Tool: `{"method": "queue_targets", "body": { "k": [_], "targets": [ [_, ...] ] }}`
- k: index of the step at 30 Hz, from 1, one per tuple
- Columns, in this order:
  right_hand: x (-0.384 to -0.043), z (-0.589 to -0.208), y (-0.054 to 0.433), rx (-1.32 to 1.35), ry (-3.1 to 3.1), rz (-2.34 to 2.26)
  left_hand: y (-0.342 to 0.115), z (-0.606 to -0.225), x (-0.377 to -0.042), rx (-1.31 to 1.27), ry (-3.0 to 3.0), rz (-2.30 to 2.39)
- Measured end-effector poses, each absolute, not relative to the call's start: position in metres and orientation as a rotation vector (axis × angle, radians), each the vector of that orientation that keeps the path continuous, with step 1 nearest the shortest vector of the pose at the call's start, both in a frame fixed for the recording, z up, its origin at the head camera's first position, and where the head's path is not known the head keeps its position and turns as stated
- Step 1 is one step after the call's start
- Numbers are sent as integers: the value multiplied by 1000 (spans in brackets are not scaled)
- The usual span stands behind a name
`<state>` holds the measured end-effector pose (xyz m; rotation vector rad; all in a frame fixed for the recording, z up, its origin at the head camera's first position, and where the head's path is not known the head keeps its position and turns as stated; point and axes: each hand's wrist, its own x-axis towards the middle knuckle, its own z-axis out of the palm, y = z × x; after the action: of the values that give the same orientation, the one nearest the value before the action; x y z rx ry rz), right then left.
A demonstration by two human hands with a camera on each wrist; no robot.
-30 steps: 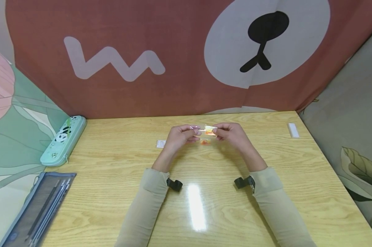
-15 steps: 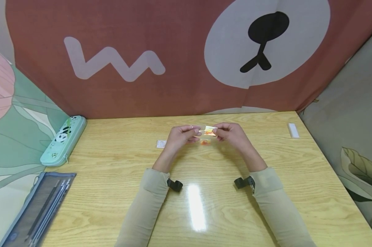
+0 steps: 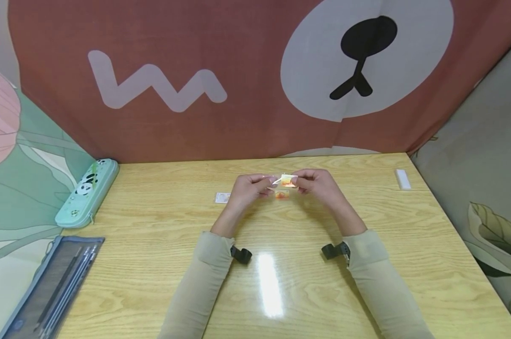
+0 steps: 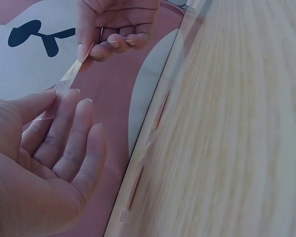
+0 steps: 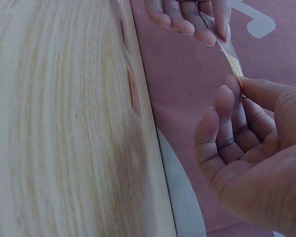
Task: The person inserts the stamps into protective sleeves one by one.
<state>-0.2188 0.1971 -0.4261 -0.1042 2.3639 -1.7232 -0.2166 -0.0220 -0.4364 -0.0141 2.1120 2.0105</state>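
At the far middle of the table my left hand (image 3: 247,189) pinches a small clear plastic sleeve (image 4: 63,87) between thumb and index finger. My right hand (image 3: 319,184) pinches a small yellow-and-orange card (image 3: 287,181) by its right side, thumb toward me. Card and sleeve meet between the hands; how far one lies inside the other I cannot tell. Beneath them on the table lies another small orange card (image 3: 282,194). A small white card (image 3: 222,197) lies left of it, partly hidden by my left hand.
On the wooden table (image 3: 153,263), a mint panda pencil case (image 3: 87,194) and a mesh pouch with pencils (image 3: 64,285) lie at the left. A white block (image 3: 403,179) lies at the far right. A brown cloth (image 3: 255,117) hangs behind the table.
My left hand has shifted very slightly right and down, and the shine on the sleeve has changed. The right hand stays almost in place, still pinching the card.
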Motion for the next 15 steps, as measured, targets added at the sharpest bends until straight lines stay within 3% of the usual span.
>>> {"method": "queue_targets", "body": {
  "k": [15],
  "targets": [
    [-220, -427, 198, -99, 2363, -1775, -21, -437, -216, 31, 1999, 2087]
  ]
}}
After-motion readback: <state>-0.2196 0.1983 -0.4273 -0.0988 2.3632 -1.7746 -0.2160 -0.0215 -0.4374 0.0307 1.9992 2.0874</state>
